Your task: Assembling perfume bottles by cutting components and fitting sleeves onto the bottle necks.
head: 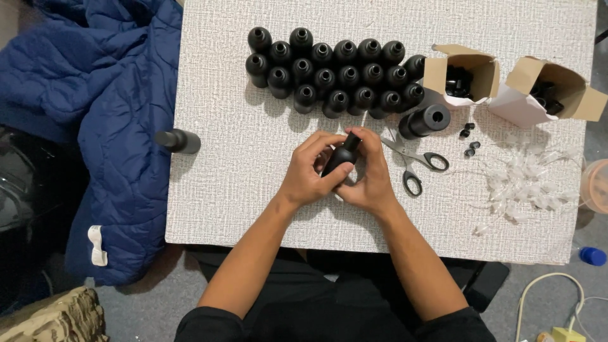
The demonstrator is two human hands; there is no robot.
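Both hands at counter centre, closed around one black bottle (341,158). Left hand (308,172) wrapped round bottle body, grip tight, fingers curled over the upper side near the neck. Right hand (369,178) cupping same bottle from the other side, thumb and fingers pressed at the neck end, grip also closed on it. Bottle tilted, neck pointing up-right, held just above white textured counter (221,190). Beyond the hands, cluster of black bottles (335,71) standing upright in rough rows, open necks up, packed touching one another. Larger black bottle (424,120) lying on its side just right of cluster, open mouth facing camera. Scissors (415,161) with black handles flat on counter, just right of right hand, blades pointing toward hands. Few small black caps (469,134) loose near the lying bottle. Two small cardboard boxes at far right, flaps open: box (461,71) with dark parts inside, second box (550,88) beside it, also dark contents. Heap of clear plastic pieces (525,180) spread on right side of counter, exact kind cannot tell. One more black bottle (179,140) lying at counter's left edge, well apart from the rest. Blue quilted jacket (107,114) draped left of counter. Blue cap (593,256) on floor at right, white cable (551,282) near it.
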